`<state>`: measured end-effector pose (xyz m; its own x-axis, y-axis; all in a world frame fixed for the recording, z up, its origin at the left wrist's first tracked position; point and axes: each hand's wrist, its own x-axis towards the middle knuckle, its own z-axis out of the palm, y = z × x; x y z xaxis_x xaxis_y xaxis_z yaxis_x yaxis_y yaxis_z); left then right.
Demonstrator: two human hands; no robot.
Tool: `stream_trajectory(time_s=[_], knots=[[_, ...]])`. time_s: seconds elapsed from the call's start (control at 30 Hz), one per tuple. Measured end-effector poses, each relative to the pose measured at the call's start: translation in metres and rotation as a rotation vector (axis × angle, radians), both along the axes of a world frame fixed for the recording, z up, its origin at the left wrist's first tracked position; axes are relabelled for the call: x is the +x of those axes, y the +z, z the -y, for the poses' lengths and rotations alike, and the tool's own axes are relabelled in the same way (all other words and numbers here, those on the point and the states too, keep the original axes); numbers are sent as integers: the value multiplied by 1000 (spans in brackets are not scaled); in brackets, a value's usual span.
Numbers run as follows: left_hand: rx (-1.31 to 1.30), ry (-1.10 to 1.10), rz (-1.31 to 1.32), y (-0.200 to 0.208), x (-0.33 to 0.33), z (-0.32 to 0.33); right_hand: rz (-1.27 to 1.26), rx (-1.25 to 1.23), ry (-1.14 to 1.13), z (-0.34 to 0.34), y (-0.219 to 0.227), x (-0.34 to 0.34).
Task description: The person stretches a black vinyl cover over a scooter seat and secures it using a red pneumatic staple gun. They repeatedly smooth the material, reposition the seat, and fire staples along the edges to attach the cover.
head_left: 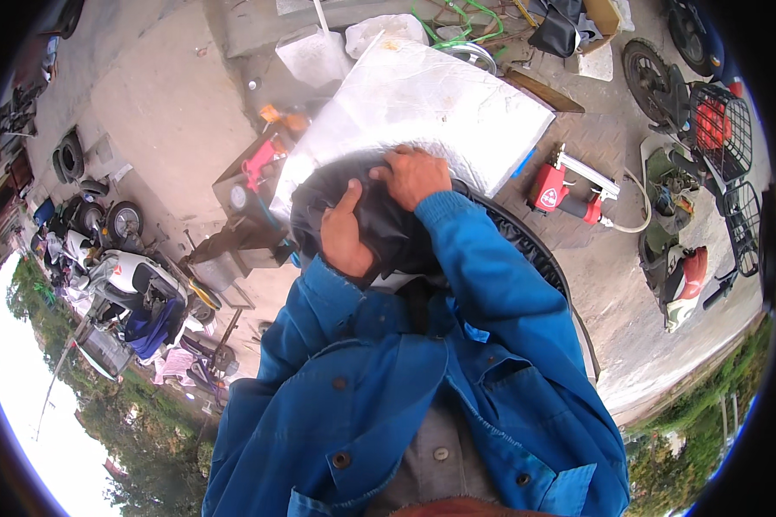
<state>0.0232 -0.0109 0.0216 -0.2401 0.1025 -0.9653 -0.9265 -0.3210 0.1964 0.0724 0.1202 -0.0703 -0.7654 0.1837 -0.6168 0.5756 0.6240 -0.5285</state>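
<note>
A glossy black sheet of vinyl-like material (pixel 319 196), wrinkled and folded, lies bunched in front of my chest. My left hand (pixel 345 234) grips it from the near left, thumb stretched over the top and the other fingers hidden. Along its far edge my right hand (pixel 411 175) is closed on the material, its fingers bent. What lies beneath the black sheet is mostly covered. Just beyond both hands, a large white wrapped board or sheet (pixel 422 99) spreads out at a slant. To the right, a red staple gun (pixel 550 189) rests on a metal plate.
A pale hose (pixel 645 202) runs from the staple gun. At left stands an open box (pixel 233 191) with a pink-red tool (pixel 259 162) by it. Parked scooters (pixel 134 280) fill the far left. On the right are a wire basket (pixel 721 131) and a wheel (pixel 647 79).
</note>
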Motion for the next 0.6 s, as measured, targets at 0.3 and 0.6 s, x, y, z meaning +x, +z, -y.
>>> stream_trajectory(time_s=[0.3, 0.6], knots=[[68, -112, -10, -9, 12, 34, 14, -48, 5, -8, -1, 1], [131, -99, -10, 5, 9, 38, 56, -149, -38, -23, 16, -7]])
